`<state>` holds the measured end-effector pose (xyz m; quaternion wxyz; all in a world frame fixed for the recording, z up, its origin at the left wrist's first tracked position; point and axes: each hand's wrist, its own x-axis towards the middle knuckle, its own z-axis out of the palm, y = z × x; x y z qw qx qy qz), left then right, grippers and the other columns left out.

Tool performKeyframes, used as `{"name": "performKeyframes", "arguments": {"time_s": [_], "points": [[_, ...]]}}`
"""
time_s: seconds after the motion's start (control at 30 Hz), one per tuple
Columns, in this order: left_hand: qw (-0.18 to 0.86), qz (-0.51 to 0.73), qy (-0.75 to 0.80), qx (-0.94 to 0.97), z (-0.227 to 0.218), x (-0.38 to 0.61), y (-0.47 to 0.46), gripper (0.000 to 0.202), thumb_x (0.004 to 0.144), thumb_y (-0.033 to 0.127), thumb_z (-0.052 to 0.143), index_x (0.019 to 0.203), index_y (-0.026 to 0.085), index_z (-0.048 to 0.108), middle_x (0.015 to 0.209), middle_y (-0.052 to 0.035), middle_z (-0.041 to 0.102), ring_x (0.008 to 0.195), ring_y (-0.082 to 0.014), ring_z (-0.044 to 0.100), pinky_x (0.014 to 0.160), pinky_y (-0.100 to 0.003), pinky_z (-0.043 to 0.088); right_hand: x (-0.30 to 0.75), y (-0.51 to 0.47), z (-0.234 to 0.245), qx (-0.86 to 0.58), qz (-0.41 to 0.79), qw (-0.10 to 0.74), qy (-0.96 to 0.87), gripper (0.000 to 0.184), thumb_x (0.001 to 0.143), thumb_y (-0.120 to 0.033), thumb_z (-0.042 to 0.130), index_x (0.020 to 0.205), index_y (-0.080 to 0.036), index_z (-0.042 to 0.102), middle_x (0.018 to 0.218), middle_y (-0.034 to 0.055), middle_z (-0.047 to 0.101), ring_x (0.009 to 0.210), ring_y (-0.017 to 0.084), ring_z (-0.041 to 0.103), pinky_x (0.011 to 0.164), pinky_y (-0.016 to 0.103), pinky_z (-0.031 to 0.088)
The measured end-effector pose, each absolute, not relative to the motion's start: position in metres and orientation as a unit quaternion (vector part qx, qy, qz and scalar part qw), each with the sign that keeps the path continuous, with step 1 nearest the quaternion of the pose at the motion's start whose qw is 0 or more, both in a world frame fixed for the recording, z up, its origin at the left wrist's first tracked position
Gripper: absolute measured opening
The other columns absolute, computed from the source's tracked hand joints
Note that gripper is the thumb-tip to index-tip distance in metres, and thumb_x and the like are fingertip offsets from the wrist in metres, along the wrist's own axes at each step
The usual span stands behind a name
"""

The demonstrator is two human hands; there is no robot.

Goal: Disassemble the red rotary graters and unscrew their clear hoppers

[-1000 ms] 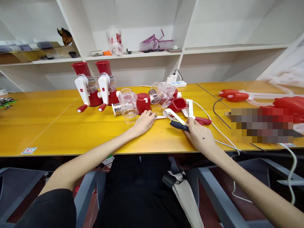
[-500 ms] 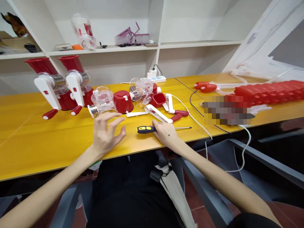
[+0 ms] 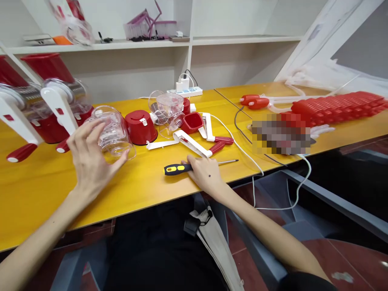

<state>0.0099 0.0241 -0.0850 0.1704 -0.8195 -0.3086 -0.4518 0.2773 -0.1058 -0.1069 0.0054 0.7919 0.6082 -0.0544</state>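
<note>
My left hand point(image 3: 92, 157) is at a clear plastic housing point(image 3: 112, 129), thumb and fingers spread wide in front of it. Whether they touch it I cannot tell. Its metal drum is hidden behind the hand. My right hand point(image 3: 207, 174) rests near the table's front edge, closed round a screwdriver point(image 3: 176, 169) with a black and yellow handle. The handle points left and the thin shaft sticks out to the right. Beyond that hand lie white crank arms point(image 3: 194, 144) with red grips. A red base point(image 3: 141, 127) stands beside the clear housing.
Two assembled red and white rotary graters point(image 3: 60, 95) stand at the left. Behind the cranks are another clear housing point(image 3: 169, 106) and a red hopper point(image 3: 191, 122). A power strip point(image 3: 190, 91), white cable point(image 3: 242, 149) and red ridged pieces point(image 3: 336, 108) lie farther back and right.
My left hand has moved left and spread its fingers in front of the clear housing. My right hand still holds the screwdriver in much the same place. The view has shifted.
</note>
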Motion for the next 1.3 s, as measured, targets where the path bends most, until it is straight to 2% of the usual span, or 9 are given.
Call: {"name": "performKeyframes", "arguments": {"time_s": [0.13,0.3,0.5,0.6,0.7,0.83,0.97,1.1,1.3], "points": [[0.212,-0.458,-0.295,-0.812,-0.090,0.005,0.032,0.104,0.069,0.035,0.084,0.157,0.037,0.029,0.158,-0.0039,0.044,0.138,-0.0425,0.049,0.110,-0.067,0.042,0.278,-0.104,-0.107,0.795,-0.079,0.010,0.601,0.050,0.095,-0.051,0.048,0.118,-0.008,0.058,0.104,0.0070,0.063,0.102,0.007,0.060,0.096,0.028,0.056],[0.190,-0.425,-0.356,-0.811,-0.089,0.006,0.029,0.104,0.074,0.026,0.079,0.157,0.051,0.021,0.163,0.0058,0.035,0.142,-0.0411,0.045,0.115,-0.069,0.040,0.282,-0.101,-0.110,0.787,-0.102,0.014,0.608,0.049,0.095,-0.051,0.048,0.114,-0.008,0.059,0.100,0.0058,0.063,0.098,0.005,0.060,0.093,0.026,0.056],[0.118,-0.463,-0.372,-0.796,-0.088,0.004,0.030,0.111,0.059,0.030,0.080,0.153,0.057,0.027,0.163,0.0152,0.032,0.149,-0.0427,0.034,0.124,-0.069,0.030,0.289,-0.099,-0.113,0.779,-0.093,0.000,0.620,0.048,0.095,-0.053,0.047,0.105,-0.007,0.060,0.091,0.0038,0.061,0.088,0.003,0.058,0.088,0.022,0.054],[0.138,-0.511,-0.346,-0.775,-0.094,-0.003,0.022,0.102,0.058,0.037,0.078,0.149,0.053,0.037,0.154,0.0061,0.047,0.141,-0.0446,0.044,0.116,-0.069,0.037,0.288,-0.101,-0.113,0.782,-0.077,-0.026,0.619,0.049,0.097,-0.053,0.042,0.097,-0.007,0.060,0.084,0.0022,0.059,0.077,0.001,0.051,0.080,0.017,0.049],[0.130,-0.561,-0.329,-0.749,-0.107,-0.012,0.006,0.076,0.062,0.035,0.078,0.133,0.045,0.052,0.117,-0.0038,0.063,0.106,-0.0360,0.064,0.089,-0.061,0.054,0.285,-0.104,-0.112,0.793,-0.070,-0.048,0.603,0.052,0.099,-0.053,0.035,0.092,-0.008,0.060,0.080,0.0019,0.060,0.063,0.000,0.038,0.067,0.014,0.032],[-0.075,-0.499,-0.445,-0.740,-0.119,-0.022,-0.006,0.045,0.075,0.035,0.077,0.106,0.028,0.046,0.099,-0.0031,0.059,0.080,-0.0195,0.064,0.066,-0.036,0.055,0.281,-0.106,-0.111,0.811,-0.065,-0.057,0.578,0.055,0.098,-0.058,0.032,0.087,-0.014,0.063,0.084,0.0029,0.067,0.056,0.001,0.022,0.064,0.021,0.009],[-0.203,-0.358,-0.509,-0.756,-0.119,-0.022,0.010,0.055,0.077,0.050,0.078,0.105,0.025,0.039,0.085,0.0025,0.061,0.056,-0.0113,0.055,0.051,-0.027,0.045,0.279,-0.108,-0.110,0.823,-0.057,-0.041,0.564,0.061,0.097,-0.062,0.025,0.088,-0.015,0.063,0.084,0.0048,0.068,0.055,0.002,0.013,0.066,0.023,0.007],[-0.162,-0.295,-0.532,-0.777,-0.116,-0.017,0.036,0.048,0.078,0.057,0.076,0.090,0.023,0.044,0.066,0.0040,0.057,0.055,-0.0139,0.055,0.051,-0.028,0.038,0.282,-0.110,-0.110,0.828,-0.040,-0.016,0.559,0.068,0.096,-0.067,0.018,0.095,-0.017,0.064,0.088,0.0070,0.068,0.056,0.001,0.017,0.069,0.023,0.006],[-0.107,-0.245,-0.536,-0.801,-0.117,-0.012,0.039,0.031,0.089,0.047,0.068,0.080,0.021,0.054,0.065,0.0003,0.059,0.059,-0.0161,0.055,0.057,-0.030,0.036,0.281,-0.112,-0.109,0.825,-0.025,0.011,0.565,0.068,0.096,-0.066,0.018,0.099,-0.018,0.066,0.086,0.0084,0.067,0.057,0.002,0.021,0.070,0.022,0.009]]}}
